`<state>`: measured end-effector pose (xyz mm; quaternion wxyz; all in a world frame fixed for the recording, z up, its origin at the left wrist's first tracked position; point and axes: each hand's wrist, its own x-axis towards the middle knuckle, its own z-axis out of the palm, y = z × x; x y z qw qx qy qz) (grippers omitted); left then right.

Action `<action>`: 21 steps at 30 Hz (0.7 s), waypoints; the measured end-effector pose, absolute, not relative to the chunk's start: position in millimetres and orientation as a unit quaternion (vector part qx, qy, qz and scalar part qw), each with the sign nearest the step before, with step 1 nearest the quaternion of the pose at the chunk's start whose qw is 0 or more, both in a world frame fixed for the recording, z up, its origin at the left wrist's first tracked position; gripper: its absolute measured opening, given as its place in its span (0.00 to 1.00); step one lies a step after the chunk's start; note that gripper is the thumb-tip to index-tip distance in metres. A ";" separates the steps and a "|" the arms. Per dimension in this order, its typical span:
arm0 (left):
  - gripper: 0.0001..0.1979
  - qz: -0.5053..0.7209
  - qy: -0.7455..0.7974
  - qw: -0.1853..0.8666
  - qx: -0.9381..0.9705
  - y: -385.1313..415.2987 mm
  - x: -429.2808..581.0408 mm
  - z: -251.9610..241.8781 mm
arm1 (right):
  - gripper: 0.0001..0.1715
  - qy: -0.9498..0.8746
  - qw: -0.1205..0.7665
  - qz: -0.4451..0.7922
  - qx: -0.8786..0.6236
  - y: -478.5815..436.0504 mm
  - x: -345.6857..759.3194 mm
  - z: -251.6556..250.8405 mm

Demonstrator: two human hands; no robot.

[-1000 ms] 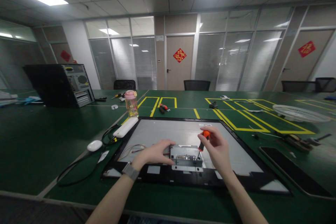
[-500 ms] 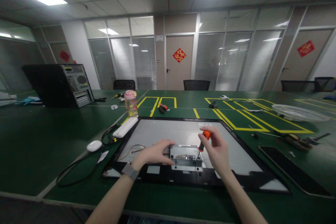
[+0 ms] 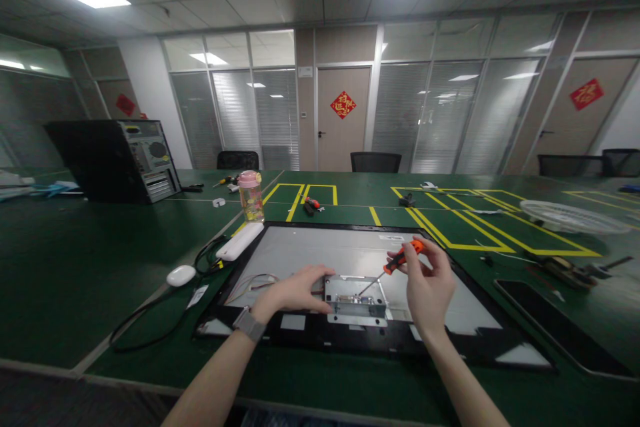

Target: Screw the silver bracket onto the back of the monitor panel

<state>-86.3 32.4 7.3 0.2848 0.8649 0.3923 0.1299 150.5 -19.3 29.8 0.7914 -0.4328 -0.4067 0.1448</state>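
At lower centre, the right hand (image 3: 431,282) grips an orange-and-black screwdriver (image 3: 400,260), tilted into a silver metal housing (image 3: 356,311); the left hand (image 3: 297,289), loosely open, touches its left end.

A wristwatch (image 3: 249,325) with a broad, plain grey band (image 3: 253,329) circles the left wrist (image 3: 263,312), its case edge pale and metallic-looking. The left hand (image 3: 296,291), right hand (image 3: 431,287) and both forearms (image 3: 213,377) are bare.
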 end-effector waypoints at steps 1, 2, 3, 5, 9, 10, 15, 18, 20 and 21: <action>0.39 0.130 0.391 0.285 0.865 32.7 -86.4 7.1 | 0.18 -0.409 0.786 0.182 -0.426 -18.9 149.7 30.2; 0.40 0.130 0.390 0.285 0.866 32.9 -86.4 6.9 | 0.19 -0.417 0.776 0.221 -0.419 -18.3 148.4 29.9; 0.40 0.130 0.390 0.283 0.867 33.3 -86.3 6.6 | 0.20 -0.427 0.762 0.259 -0.412 -17.6 146.6 28.8; 0.39 0.127 0.392 0.282 0.867 33.9 -86.3 6.1 | 0.21 -0.448 0.742 0.295 -0.403 -15.9 142.3 24.5; 0.40 0.124 0.399 0.281 0.864 34.9 -86.4 4.2 | 0.21 -0.473 0.724 0.297 -0.405 -13.1 136.8 14.5; 0.40 0.126 0.397 0.282 0.864 35.1 -86.5 3.5 | 0.21 -0.477 0.720 0.293 -0.409 -12.5 136.6 12.8; 0.40 0.131 0.393 0.281 0.866 35.9 -86.8 1.7 | 0.21 -0.485 0.710 0.293 -0.418 -10.9 137.7 11.5; 0.39 0.129 0.395 0.282 0.865 35.5 -86.5 2.5 | 0.20 -0.492 0.705 0.290 -0.421 -11.5 137.1 13.0; 0.39 0.127 0.395 0.283 0.865 35.1 -86.2 3.6 | 0.20 -0.498 0.703 0.279 -0.423 -12.4 136.5 13.8; 0.39 0.125 0.396 0.284 0.864 34.8 -86.1 4.1 | 0.20 -0.502 0.703 0.274 -0.422 -12.8 136.2 14.1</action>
